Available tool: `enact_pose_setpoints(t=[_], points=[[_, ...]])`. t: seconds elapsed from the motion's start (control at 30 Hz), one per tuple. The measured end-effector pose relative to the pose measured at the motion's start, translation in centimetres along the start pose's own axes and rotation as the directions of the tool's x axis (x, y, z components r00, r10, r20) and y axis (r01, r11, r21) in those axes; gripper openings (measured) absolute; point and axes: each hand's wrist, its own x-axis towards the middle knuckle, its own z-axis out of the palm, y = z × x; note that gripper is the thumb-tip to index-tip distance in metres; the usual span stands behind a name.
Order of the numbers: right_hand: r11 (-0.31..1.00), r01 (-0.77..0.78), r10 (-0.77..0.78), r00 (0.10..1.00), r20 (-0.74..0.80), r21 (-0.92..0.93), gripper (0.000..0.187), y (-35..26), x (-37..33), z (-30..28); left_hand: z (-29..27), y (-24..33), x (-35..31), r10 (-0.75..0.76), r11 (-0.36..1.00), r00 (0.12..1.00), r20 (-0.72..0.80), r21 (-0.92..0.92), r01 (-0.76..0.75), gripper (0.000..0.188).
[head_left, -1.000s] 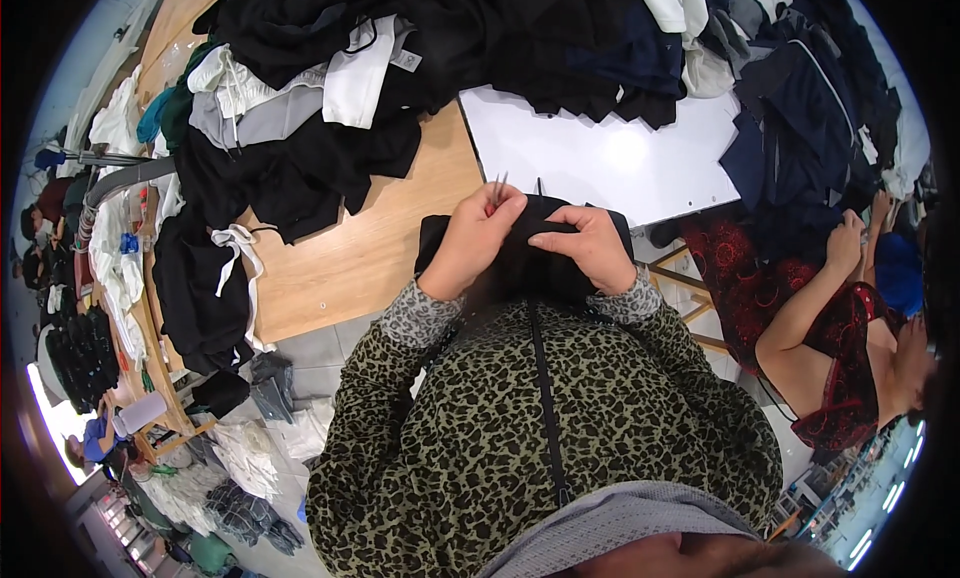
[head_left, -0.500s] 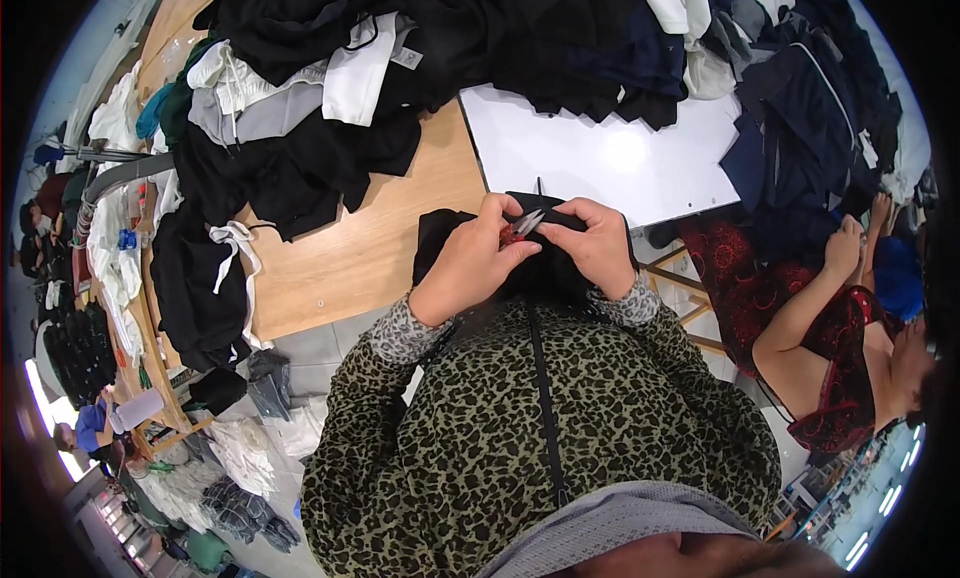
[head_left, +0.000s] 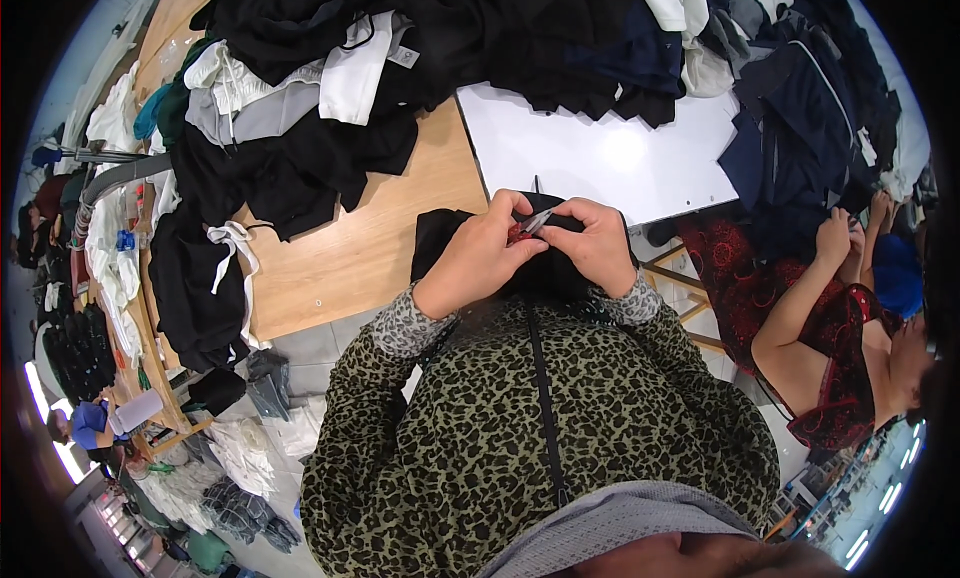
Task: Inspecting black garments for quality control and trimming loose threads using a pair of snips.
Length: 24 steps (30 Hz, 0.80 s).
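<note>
Here, between both hands (head_left: pixel 478 255), red-handled snips (head_left: pixel 537 222) over black cloth (head_left: pixel 549 268).

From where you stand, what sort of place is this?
Probably a garment workshop: black clothes heaped on the wooden table, navy garments piled at right, small snips in the left hand.

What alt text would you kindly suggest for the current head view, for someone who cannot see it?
A person's left-hand grip holds small red-handled snips over black cloth, which the right-hand grip pinches. Clothes lie heaped on the table beyond; another person is at the right.
</note>
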Motion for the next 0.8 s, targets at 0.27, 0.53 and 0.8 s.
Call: enact_pose_setpoints(t=[0.27, 0.53, 0.8], points=[[0.995, -0.064, 0.061, 0.997, 0.046, 0.078, 0.02, 0.2, 0.2, -0.3, -0.2, -1.0, 0.1, -0.099, 0.975, 0.995, -0.009, -0.202, 0.095, 0.033], [0.961, -0.182, 0.154, 0.978, 0.142, 0.209, 0.018, 0.4, 0.3, -0.9, -0.6, -0.2, 0.1, -0.089, 0.988, 0.993, 0.076, -0.116, 0.098, 0.037], [0.999, -0.046, 0.044, 0.991, 0.125, 0.013, 0.017, -0.9, 0.2, -0.9, -0.3, 0.0, 0.2, -0.021, 0.998, 0.997, 0.072, -0.052, 0.024, 0.034]])
